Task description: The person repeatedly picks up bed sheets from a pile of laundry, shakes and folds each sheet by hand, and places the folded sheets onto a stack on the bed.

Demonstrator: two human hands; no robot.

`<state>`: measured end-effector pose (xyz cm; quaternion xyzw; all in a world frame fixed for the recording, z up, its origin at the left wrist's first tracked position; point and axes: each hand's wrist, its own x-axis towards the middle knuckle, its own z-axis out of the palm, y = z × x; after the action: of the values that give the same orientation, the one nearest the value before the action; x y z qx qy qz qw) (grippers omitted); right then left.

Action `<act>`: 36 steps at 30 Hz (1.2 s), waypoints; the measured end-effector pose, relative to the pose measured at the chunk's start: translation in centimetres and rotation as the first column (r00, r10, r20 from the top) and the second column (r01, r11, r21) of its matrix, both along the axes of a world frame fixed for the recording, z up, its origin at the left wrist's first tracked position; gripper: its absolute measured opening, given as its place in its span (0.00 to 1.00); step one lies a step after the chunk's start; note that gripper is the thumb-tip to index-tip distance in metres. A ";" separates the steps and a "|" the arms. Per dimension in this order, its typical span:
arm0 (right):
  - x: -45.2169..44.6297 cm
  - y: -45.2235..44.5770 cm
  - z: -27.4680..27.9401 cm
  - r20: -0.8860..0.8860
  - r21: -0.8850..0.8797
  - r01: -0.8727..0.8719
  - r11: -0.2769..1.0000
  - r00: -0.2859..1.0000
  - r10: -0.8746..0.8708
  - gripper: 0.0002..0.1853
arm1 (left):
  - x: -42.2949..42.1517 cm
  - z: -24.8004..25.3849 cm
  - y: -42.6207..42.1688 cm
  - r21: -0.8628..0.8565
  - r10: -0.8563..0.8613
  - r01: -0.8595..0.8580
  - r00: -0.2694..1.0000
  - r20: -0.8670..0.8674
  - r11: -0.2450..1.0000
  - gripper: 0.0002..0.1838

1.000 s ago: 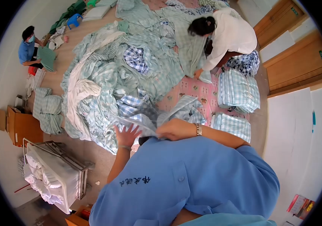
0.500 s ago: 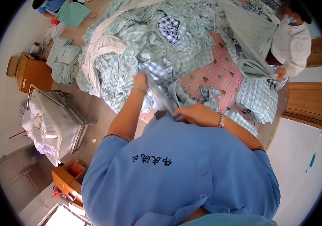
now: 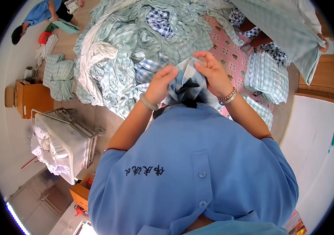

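Observation:
A blue-and-white checked cloth (image 3: 187,72) is stretched between my two hands in front of my chest. Its upper edge is bunched, and dark folds show underneath. My left hand (image 3: 161,84) pinches one side of it between thumb and fingers. On the other side, my right hand (image 3: 214,75) grips the edge with the thumb, the other fingers raised and curled. Lower parts of the cloth disappear behind my shirt. Just beyond my hands lies a big heap of pale green and blue checked cloths (image 3: 143,58).
Folded checked cloths (image 3: 266,74) are stacked at right on a pink patterned sheet (image 3: 227,51). Nearby a co-worker holds a large pale green cloth (image 3: 288,35). Another person (image 3: 43,13) bends at far left. A wheeled cart (image 3: 63,141) with white linens stands left, below a wooden cabinet (image 3: 34,98).
My hands have come level, the right moving up and outward, and now spread the cloth. The co-worker's green cloth has swung lower right. The person at far left is more fully in view.

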<state>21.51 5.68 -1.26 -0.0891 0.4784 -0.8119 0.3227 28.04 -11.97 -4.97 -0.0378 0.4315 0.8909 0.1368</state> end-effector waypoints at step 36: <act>5.9 -6.4 10.1 -0.634 -0.031 0.297 0.954 0.732 -0.249 0.06 | 12.3 -17.1 -21.1 -0.391 0.686 -0.581 0.470 0.555 0.714 0.14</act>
<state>27.40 -0.72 8.87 -0.2732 0.5953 -0.7552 0.0237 40.32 -33.02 -22.12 -0.5206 0.3717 0.7662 -0.0622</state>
